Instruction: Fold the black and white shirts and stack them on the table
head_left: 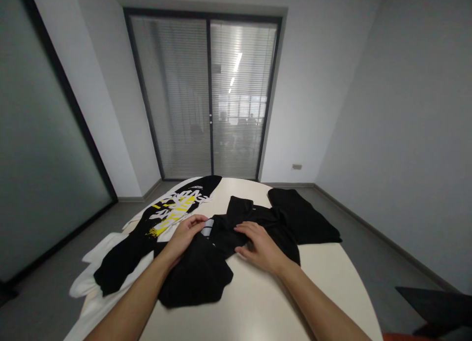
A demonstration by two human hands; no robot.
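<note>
A black shirt point(195, 277) lies crumpled across the middle of the table, with a pale grey patch showing at its neck opening. My left hand point(187, 235) pinches the cloth beside that patch, its thumb and fingertips close together. Over the right part of the same shirt rests my right hand point(260, 245), palm down, with fingers stretched forward and thumb apart. The fingertips touch the dark cloth.
A black and white garment with yellow and white lettering point(177, 210) spreads along the left, its white parts hanging over the edge. Folded black cloth point(302, 218) lies at the right back of the round pale table point(332, 282). A dark chair-like object point(435, 304) stands lower right.
</note>
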